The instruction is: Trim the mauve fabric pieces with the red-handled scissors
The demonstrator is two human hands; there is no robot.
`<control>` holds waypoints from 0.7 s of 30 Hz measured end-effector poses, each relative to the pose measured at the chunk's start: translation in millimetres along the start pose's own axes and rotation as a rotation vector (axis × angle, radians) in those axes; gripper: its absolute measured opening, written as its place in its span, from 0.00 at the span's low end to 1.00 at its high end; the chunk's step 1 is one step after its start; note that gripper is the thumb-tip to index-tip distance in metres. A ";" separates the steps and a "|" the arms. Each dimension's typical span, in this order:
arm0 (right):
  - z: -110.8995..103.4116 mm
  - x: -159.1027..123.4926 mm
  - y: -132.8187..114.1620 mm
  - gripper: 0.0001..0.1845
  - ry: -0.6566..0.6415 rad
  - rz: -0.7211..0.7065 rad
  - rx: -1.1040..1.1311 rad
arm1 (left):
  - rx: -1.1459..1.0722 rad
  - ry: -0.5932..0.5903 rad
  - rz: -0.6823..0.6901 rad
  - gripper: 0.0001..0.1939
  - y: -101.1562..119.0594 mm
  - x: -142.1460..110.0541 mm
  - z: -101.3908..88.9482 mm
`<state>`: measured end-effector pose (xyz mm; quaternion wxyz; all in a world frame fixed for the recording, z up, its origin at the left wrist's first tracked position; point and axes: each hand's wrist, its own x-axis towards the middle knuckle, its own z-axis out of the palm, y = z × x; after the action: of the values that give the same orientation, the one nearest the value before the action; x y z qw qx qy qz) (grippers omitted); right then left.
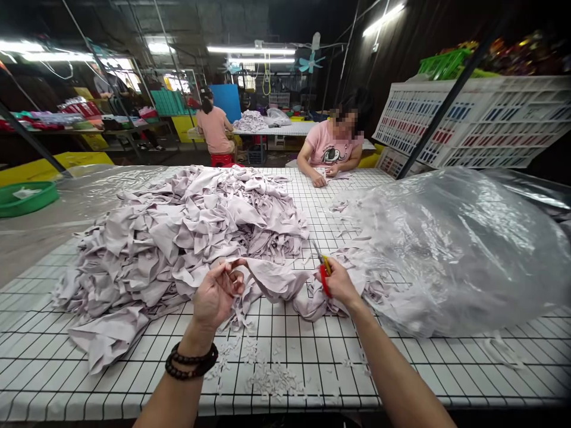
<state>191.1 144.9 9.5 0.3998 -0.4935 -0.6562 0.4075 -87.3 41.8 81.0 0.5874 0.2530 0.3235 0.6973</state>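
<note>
My left hand (pixel 220 291), with a dark beaded bracelet (pixel 191 361) at the wrist, pinches one end of a pale lilac cloth piece (pixel 279 278). The cloth hangs in a curve toward my right hand (pixel 338 282), whose fingers are wrapped round scissors (pixel 324 267) with red and yellow handles. The scissor tips point away from me and up to the left. Whether my right hand also grips the cloth is hidden. Behind my left hand rises a big heap of the same lilac cloth pieces (pixel 191 220). Small pale scraps (pixel 276 380) lie on the table in front of me.
A clear plastic bag (pixel 459 249) of cloth bulges on the right of the checked table (pixel 169 368). Across the table sits a person in pink (pixel 332 145), hands on small cloth. White crates (pixel 473 119) stand far right; a green basin (pixel 27 199) is at left.
</note>
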 end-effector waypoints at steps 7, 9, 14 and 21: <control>-29.3 -8.8 -39.7 0.13 0.285 -0.149 0.144 | 0.207 0.173 0.090 0.09 -14.5 25.2 -12.3; -31.5 -19.8 -60.3 0.13 0.267 -0.199 0.157 | 0.228 0.160 0.135 0.09 -7.3 33.0 -2.1; -39.4 -62.5 -98.4 0.11 0.028 -0.145 0.094 | 0.392 -0.003 0.310 0.08 7.9 83.3 50.3; -12.4 -115.2 -59.5 0.13 -0.109 0.221 0.055 | 0.808 -0.248 0.019 0.10 -53.9 126.3 82.2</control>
<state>205.7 23.8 55.0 0.3294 -0.5287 -0.6074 0.4930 -14.7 184.0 91.6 0.4689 0.5479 0.4954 0.4843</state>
